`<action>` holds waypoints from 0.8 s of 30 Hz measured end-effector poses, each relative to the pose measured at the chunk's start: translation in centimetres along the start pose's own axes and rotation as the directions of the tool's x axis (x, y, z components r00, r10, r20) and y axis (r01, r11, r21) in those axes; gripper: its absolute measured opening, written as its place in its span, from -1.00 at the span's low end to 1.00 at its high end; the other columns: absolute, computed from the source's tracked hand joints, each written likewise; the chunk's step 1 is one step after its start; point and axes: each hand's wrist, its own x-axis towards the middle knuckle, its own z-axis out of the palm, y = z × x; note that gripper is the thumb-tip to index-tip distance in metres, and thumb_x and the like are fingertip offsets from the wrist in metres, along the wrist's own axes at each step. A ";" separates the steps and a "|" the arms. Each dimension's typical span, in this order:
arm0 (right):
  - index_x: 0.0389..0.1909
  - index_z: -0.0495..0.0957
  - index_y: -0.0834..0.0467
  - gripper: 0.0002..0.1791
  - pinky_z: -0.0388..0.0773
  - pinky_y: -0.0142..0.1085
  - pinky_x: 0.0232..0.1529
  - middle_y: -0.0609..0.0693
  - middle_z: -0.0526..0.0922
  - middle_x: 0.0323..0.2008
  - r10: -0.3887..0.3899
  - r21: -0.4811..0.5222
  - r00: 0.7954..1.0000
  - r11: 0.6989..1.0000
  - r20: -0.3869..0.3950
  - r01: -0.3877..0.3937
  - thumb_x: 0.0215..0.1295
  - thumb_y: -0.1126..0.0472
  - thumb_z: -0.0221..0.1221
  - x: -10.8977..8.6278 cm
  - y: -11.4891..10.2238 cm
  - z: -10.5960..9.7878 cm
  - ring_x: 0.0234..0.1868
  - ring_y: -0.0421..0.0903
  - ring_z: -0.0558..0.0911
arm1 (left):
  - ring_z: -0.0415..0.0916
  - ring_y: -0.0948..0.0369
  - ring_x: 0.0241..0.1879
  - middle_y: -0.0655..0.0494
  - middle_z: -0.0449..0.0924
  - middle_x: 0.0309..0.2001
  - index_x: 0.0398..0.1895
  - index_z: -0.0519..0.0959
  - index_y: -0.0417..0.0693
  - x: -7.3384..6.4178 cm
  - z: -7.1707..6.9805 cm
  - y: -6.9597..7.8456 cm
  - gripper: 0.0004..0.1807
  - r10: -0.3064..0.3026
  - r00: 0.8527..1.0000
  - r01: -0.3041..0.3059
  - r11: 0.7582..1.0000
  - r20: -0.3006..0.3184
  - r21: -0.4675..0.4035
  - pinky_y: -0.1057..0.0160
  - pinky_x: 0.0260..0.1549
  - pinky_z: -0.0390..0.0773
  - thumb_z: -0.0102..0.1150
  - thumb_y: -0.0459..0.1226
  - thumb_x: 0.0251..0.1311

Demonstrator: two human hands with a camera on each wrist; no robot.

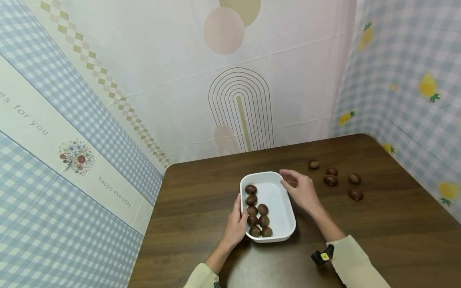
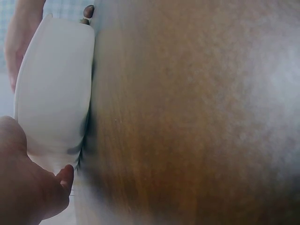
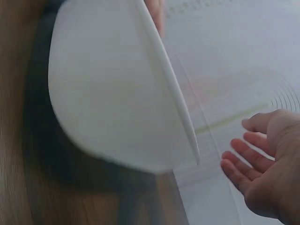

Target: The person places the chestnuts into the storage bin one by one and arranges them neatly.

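Note:
A white rectangular baking dish with rounded corners is on the brown table. Several glossy brown chestnuts lie inside along its left side, in one full column and a shorter second one. My left hand grips the dish's left wall, thumb at the rim and fingers along the outside. Over by the far right corner is my right hand, its fingers loosely bent and holding nothing. In the right wrist view, that hand's fingers are spread a little, apart from the dish wall.
More chestnuts lie loose on the wooden table, to the right of the dish near the far edge. Printed cloth hangs behind the table, and checked cloth hangs at the right.

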 end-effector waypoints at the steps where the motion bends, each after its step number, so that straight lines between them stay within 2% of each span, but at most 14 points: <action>1: 0.26 0.65 0.28 -0.61 0.67 0.00 0.11 0.25 0.73 0.15 0.004 -0.005 1.000 1.000 -0.017 -0.004 0.47 0.31 0.32 0.0 0.4 -0.6 0.13 0.25 0.72 | 0.35 -0.08 0.47 -0.24 0.30 0.56 0.71 0.05 -0.20 0.0 0.0 0.0 -0.25 -0.002 1.000 0.002 1.000 0.001 0.001 -0.19 0.44 0.29 -0.05 -0.41 0.49; 4: 0.27 0.65 0.23 -0.60 0.65 -0.28 0.09 0.20 0.73 0.17 -0.014 -0.032 0.997 0.999 -0.078 0.011 0.46 0.28 0.34 -0.3 1.5 -2.4 0.14 0.24 0.71 | 0.34 -0.07 0.48 -0.23 0.29 0.56 0.72 0.05 -0.18 0.0 -0.1 0.0 -0.25 -0.007 1.000 0.007 1.000 0.004 -0.001 -0.19 0.45 0.28 -0.05 -0.40 0.50; 8: 0.27 0.66 0.21 -0.59 0.50 -0.61 0.00 0.17 0.74 0.16 -0.053 -0.086 0.986 0.996 -0.160 0.040 0.45 0.25 0.36 -1.0 3.4 -4.5 0.09 0.18 0.73 | 0.32 -0.08 0.49 -0.23 0.28 0.57 0.72 0.05 -0.18 0.0 -0.1 -0.1 -0.25 -0.011 1.000 0.011 1.000 0.007 0.001 -0.20 0.45 0.27 -0.05 -0.41 0.50; 12: 0.29 0.66 0.19 -0.56 0.46 -0.63 0.00 0.16 0.73 0.17 -0.054 -0.126 0.975 0.992 -0.216 0.027 0.44 0.22 0.38 -1.9 5.2 -6.6 0.05 -0.27 0.68 | 0.33 -0.09 0.48 -0.25 0.28 0.56 0.71 0.05 -0.19 -0.1 -0.1 -0.1 -0.25 -0.015 1.000 0.015 1.000 0.005 -0.001 -0.20 0.45 0.27 -0.04 -0.40 0.50; 14: 0.31 0.65 0.17 -0.54 0.47 -0.57 0.03 0.17 0.73 0.16 -0.036 -0.142 0.971 0.990 -0.237 0.002 0.43 0.21 0.39 -2.4 6.1 -7.6 0.05 -0.32 0.65 | 0.33 -0.10 0.48 -0.26 0.29 0.56 0.71 0.06 -0.19 -0.1 -0.1 -0.1 -0.26 -0.015 1.000 0.015 1.000 0.003 -0.001 -0.20 0.45 0.27 -0.04 -0.40 0.50; 15: 0.32 0.64 0.16 -0.53 0.48 -0.49 0.04 0.19 0.73 0.16 -0.024 -0.153 0.968 0.988 -0.248 -0.015 0.43 0.20 0.39 -2.7 6.5 -8.1 0.05 -0.29 0.65 | 0.33 -0.09 0.48 -0.25 0.29 0.56 0.71 0.06 -0.19 -0.1 -0.1 -0.1 -0.26 -0.016 1.000 0.016 1.000 0.003 0.001 -0.20 0.45 0.27 -0.04 -0.39 0.50; 18: 0.36 0.62 0.14 -0.49 0.52 -0.17 0.10 0.24 0.69 0.21 0.030 -0.180 0.960 0.980 -0.279 -0.083 0.44 0.17 0.39 -3.5 7.7 -9.6 0.15 0.09 0.64 | 0.33 -0.08 0.49 -0.25 0.29 0.56 0.71 0.06 -0.18 -0.1 -0.1 -0.1 -0.25 -0.020 1.000 0.020 1.000 0.002 0.007 -0.20 0.45 0.27 -0.04 -0.39 0.50; 20: 0.38 0.61 0.13 -0.47 0.50 -0.05 0.11 0.27 0.66 0.25 0.074 -0.188 0.950 0.973 -0.302 -0.136 0.44 0.15 0.39 -4.0 8.5 -10.5 0.21 0.26 0.59 | 0.33 -0.07 0.49 -0.24 0.29 0.56 0.72 0.06 -0.16 -0.1 -0.1 -0.1 -0.25 -0.023 1.000 0.023 1.000 0.001 0.007 -0.19 0.45 0.27 -0.04 -0.38 0.50; 22: 0.40 0.59 0.14 -0.46 0.50 -0.11 0.10 0.28 0.62 0.30 0.112 -0.191 0.941 0.965 -0.320 -0.180 0.44 0.14 0.38 -4.5 9.3 -11.3 0.25 0.32 0.56 | 0.33 -0.07 0.49 -0.23 0.29 0.56 0.72 0.06 -0.16 0.0 -0.1 -0.1 -0.25 -0.024 1.000 0.024 1.000 0.002 0.005 -0.19 0.45 0.27 -0.05 -0.39 0.51; 24: 0.42 0.57 0.16 -0.44 0.51 -0.07 0.18 0.31 0.58 0.34 0.149 -0.185 0.932 0.958 -0.331 -0.219 0.45 0.16 0.37 -4.9 9.9 -12.0 0.29 0.36 0.53 | 0.33 -0.07 0.49 -0.23 0.29 0.56 0.72 0.05 -0.15 0.0 -0.1 0.0 -0.25 -0.025 1.000 0.025 1.000 0.004 0.005 -0.19 0.45 0.27 -0.05 -0.39 0.51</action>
